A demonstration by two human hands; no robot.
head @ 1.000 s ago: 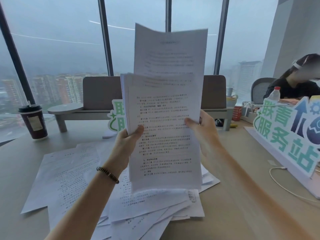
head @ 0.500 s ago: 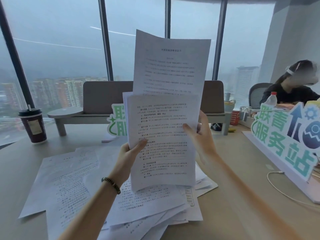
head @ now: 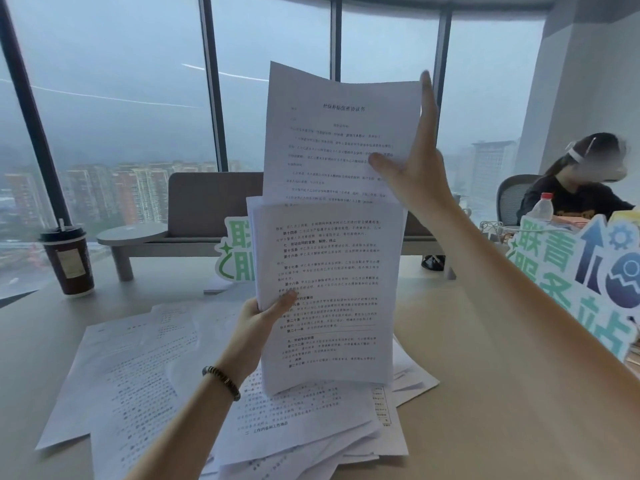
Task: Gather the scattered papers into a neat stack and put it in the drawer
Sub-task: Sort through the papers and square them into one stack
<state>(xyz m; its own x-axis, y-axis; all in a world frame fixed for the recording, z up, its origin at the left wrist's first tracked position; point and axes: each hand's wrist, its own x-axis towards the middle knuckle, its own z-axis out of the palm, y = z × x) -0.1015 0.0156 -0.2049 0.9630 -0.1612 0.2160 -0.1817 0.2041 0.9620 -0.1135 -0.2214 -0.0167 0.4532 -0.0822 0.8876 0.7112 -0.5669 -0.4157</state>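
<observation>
My left hand (head: 263,315) grips an upright stack of printed papers (head: 329,289) at its left edge, thumb on the front page. One taller sheet (head: 332,133) sticks up from behind the stack. My right hand (head: 415,168) is raised to this sheet's right edge and pinches it, with the thumb on the front and straight fingers behind. Several more printed sheets (head: 138,375) lie scattered and overlapping on the beige table (head: 27,348) below the stack. No drawer is in view.
A dark paper coffee cup (head: 67,261) stands at the left. A grey riser shelf (head: 138,235) crosses the back. A large green-lettered sign (head: 568,268) stands on the right, with a smaller one (head: 235,258) behind the stack. A person (head: 571,199) sits at the back right by a water bottle (head: 542,207).
My right hand left the stack's right edge and rose to the taller sheet's upper right. My left hand still holds the stack.
</observation>
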